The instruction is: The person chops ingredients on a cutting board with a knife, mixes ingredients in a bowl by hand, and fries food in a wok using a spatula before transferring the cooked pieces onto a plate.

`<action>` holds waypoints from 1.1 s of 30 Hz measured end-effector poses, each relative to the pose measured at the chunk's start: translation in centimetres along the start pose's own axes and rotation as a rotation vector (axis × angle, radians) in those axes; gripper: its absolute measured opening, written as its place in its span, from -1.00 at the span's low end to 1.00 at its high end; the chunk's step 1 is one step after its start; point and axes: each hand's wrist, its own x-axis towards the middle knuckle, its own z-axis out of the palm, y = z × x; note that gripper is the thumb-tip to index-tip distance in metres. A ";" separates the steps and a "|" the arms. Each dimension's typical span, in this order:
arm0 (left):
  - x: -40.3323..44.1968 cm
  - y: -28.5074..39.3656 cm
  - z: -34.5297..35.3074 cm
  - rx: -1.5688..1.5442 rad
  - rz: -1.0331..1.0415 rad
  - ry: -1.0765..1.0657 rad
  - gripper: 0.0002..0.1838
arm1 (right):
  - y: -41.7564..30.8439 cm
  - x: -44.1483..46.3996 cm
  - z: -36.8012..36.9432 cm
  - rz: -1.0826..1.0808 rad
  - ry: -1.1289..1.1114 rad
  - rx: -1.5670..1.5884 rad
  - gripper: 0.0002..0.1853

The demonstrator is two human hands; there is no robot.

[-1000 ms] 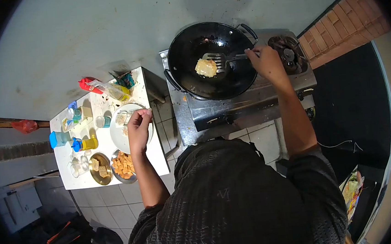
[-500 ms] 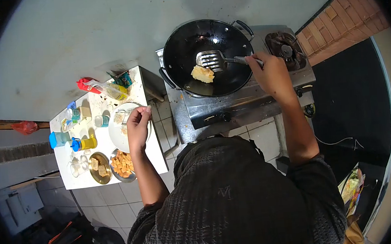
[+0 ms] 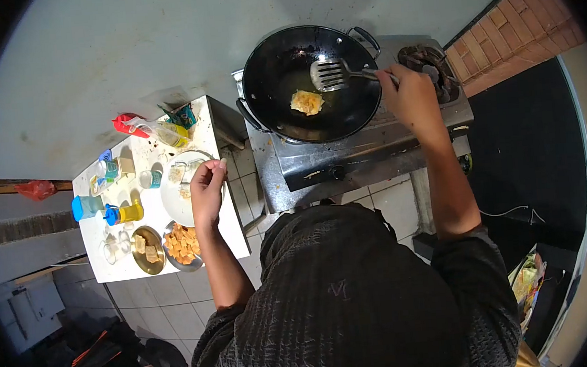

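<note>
My right hand [image 3: 412,99] is closed around the handle of a slotted spatula [image 3: 330,76]. The spatula's metal head is over the black wok [image 3: 271,113], a little above and right of a golden, lightly browned piece of food [image 3: 307,102]. This piece rests in the wok, apart from the spatula. To the left, my left hand [image 3: 208,190] is closed, thumb against curled fingers, in front of a white plate [image 3: 177,208] with some pale pieces on it. Anything inside those fingers is hidden.
The wok stands on a metal gas stove [image 3: 374,151], beside a bare burner [image 3: 429,73]. On the white table [image 3: 232,240] are a bowl of orange-brown cubes [image 3: 182,245], a brass-coloured dish [image 3: 149,265] with pieces, a yellow jug [image 3: 130,213], jars and packets. A brick ledge [image 3: 509,32] is at right.
The spatula has moved right and slightly up, off the food piece. That piece now lies a little higher and to the right, turned flatter. My left hand has stayed almost still.
</note>
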 end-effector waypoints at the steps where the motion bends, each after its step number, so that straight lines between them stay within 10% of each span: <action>1: -0.1 0.1 0.0 -0.011 -0.014 0.007 -0.88 | 0.6 0.6 0.4 -0.023 0.016 -0.060 -0.72; 20: 0.5 -0.4 -2.1 -0.014 -0.054 -0.012 -0.86 | -0.5 2.6 3.7 0.210 -0.273 0.115 -0.62; 33: 3.7 -1.3 -2.1 -0.031 -0.062 -0.081 -0.86 | -0.3 -5.9 3.1 0.093 0.002 0.187 -0.70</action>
